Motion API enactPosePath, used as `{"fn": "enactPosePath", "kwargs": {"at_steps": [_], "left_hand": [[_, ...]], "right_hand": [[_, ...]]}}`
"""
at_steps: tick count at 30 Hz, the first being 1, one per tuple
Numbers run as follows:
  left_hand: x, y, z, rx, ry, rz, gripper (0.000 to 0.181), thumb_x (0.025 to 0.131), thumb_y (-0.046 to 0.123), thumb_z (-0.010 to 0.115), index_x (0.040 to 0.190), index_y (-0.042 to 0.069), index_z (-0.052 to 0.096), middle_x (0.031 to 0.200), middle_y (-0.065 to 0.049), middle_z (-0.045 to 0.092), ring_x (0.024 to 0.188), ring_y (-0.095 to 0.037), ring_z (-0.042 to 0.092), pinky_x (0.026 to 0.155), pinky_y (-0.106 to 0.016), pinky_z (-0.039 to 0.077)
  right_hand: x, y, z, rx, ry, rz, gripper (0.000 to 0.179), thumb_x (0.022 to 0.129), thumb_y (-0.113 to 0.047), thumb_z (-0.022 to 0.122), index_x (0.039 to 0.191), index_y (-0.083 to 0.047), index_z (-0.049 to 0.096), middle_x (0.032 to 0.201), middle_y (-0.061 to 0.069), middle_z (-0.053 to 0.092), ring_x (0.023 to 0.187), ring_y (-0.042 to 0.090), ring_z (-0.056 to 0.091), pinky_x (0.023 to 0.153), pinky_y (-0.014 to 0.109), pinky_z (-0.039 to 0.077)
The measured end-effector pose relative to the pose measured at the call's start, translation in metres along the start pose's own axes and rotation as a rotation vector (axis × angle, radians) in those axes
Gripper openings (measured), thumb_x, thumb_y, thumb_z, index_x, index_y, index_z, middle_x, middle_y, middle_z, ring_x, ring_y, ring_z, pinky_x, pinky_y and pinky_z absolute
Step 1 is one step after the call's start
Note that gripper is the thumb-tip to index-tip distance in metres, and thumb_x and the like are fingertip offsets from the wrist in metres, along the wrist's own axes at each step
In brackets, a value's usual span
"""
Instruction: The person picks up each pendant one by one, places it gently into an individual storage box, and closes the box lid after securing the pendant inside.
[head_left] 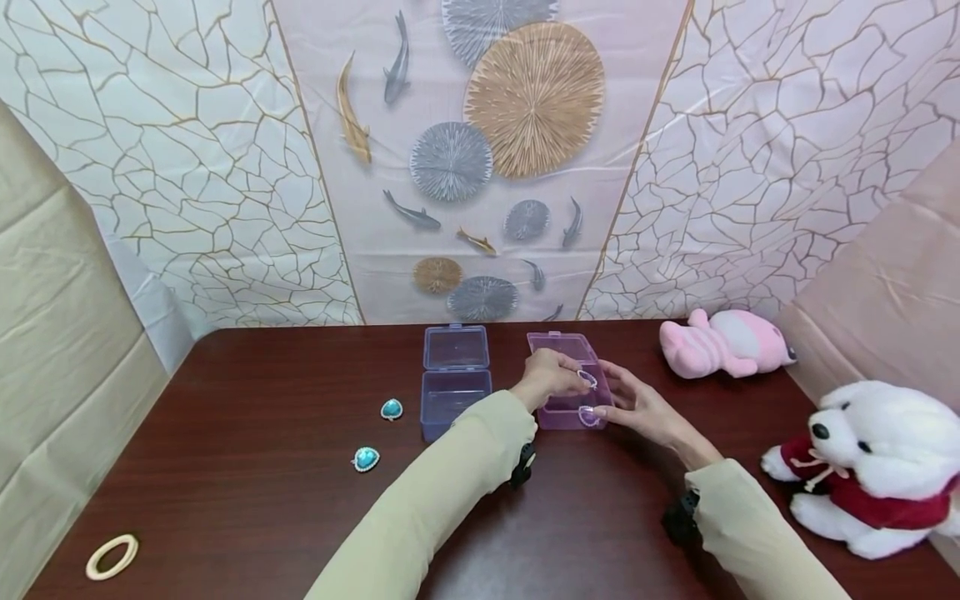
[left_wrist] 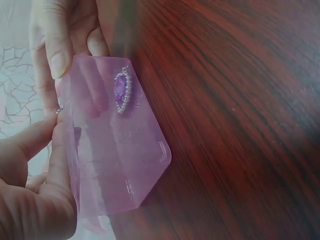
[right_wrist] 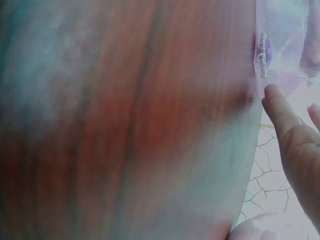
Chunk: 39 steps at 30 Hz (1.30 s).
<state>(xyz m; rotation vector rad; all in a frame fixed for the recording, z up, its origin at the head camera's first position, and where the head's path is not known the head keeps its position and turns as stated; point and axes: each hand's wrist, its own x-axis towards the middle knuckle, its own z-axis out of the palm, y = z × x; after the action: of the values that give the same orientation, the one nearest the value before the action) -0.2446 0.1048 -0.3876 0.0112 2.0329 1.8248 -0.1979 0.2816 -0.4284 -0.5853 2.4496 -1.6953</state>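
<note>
Left sleeve (head_left: 427,508) overlaps blue box (head_left: 450,402) | purple box (head_left: 561,421), white plush (head_left: 900,442) rightward

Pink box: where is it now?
In the head view, the pink box sits just right of centre on the brown table, between the blue box on its left and the right hand at its right side.
</note>
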Motion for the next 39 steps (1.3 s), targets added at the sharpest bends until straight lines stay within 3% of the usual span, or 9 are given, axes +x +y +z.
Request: {"fn": "enactPosePath", "kwargs": {"at_steps": [7,11,15,20,23,26,30,35,39], "left_hand": [[0.004,0.002,0.003,0.124,0.035,-0.012,0.027,0.069,-0.012,0.075,0.096,-0.009,0.069,0.079,-0.023,0.069,0.074,-0.029,0.070,0.063,-0.029,0.057],[0.008,0.001,0.005,0.291,0.065,0.024,0.027,0.065,-0.006,0.081,0.091,-0.004,0.073,0.071,-0.015,0.071,0.066,-0.021,0.071,0.056,-0.021,0.055],[0.005,0.002,0.007,0.488,0.106,0.071,0.024,0.064,0.005,0.085,0.086,0.004,0.075,0.069,-0.005,0.071,0.066,-0.012,0.068,0.065,-0.015,0.052],[0.001,0.006,0.007,0.704,0.129,0.117,0.018,0.065,0.017,0.085,0.080,0.012,0.076,0.081,0.001,0.071,0.083,-0.015,0.060,0.077,-0.018,0.047],[0.000,0.006,0.008,0.780,0.130,0.144,0.017,0.066,0.020,0.084,0.080,0.015,0.076,0.084,0.004,0.072,0.086,-0.016,0.061,0.078,-0.020,0.047],[-0.001,0.006,0.010,0.830,0.133,0.155,0.016,0.067,0.022,0.084,0.080,0.016,0.076,0.084,0.005,0.071,0.087,-0.015,0.061,0.079,-0.021,0.047],[0.000,0.005,0.013,0.867,0.144,0.142,0.014,0.069,0.022,0.084,0.078,0.017,0.074,0.083,0.006,0.070,0.086,-0.014,0.062,0.077,-0.024,0.049],[0.003,0.003,0.016,0.869,0.161,0.128,0.013,0.068,0.019,0.084,0.075,0.017,0.073,0.081,0.006,0.070,0.081,-0.012,0.063,0.071,-0.024,0.050],[0.004,0.002,0.017,0.849,0.161,0.140,0.023,0.069,0.012,0.081,0.059,0.013,0.061,0.062,0.005,0.059,0.067,-0.012,0.056,0.059,-0.022,0.045]], "right_hand": [[0.000,0.000,0.000,0.002,-0.006,-0.008,0.071,0.087,0.001,0.063,0.143,0.010,0.020,0.139,0.038,0.033,0.117,0.010,0.050,0.087,0.014,0.047],[0.000,0.000,0.001,0.021,-0.015,-0.006,0.071,0.087,0.002,0.062,0.144,0.010,0.020,0.140,0.038,0.032,0.116,0.006,0.051,0.087,0.014,0.047],[0.000,0.002,0.000,0.026,-0.018,0.007,0.072,0.087,0.002,0.062,0.144,0.008,0.019,0.141,0.037,0.032,0.114,0.000,0.050,0.088,0.014,0.046],[0.000,0.003,0.000,0.017,-0.018,0.002,0.072,0.087,0.001,0.062,0.145,0.008,0.019,0.142,0.037,0.030,0.113,-0.004,0.049,0.089,0.014,0.046],[0.000,0.003,0.001,0.016,-0.015,-0.006,0.072,0.087,0.002,0.062,0.144,0.009,0.019,0.141,0.037,0.030,0.114,-0.003,0.049,0.089,0.014,0.046],[0.000,0.001,0.002,0.010,-0.015,-0.007,0.072,0.087,0.002,0.062,0.144,0.010,0.018,0.142,0.037,0.029,0.122,0.017,0.049,0.090,0.014,0.045],[0.000,0.000,0.003,0.003,-0.012,-0.004,0.072,0.087,0.003,0.062,0.144,0.010,0.018,0.142,0.037,0.029,0.125,0.047,0.036,0.091,0.014,0.044],[0.000,-0.001,0.002,-0.006,-0.009,-0.011,0.072,0.087,0.004,0.061,0.144,0.011,0.018,0.142,0.037,0.028,0.124,0.053,0.033,0.090,0.014,0.044],[0.000,-0.001,0.001,-0.023,-0.010,-0.001,0.072,0.087,0.002,0.062,0.144,0.010,0.018,0.142,0.036,0.029,0.124,0.048,0.037,0.091,0.014,0.044]]}}
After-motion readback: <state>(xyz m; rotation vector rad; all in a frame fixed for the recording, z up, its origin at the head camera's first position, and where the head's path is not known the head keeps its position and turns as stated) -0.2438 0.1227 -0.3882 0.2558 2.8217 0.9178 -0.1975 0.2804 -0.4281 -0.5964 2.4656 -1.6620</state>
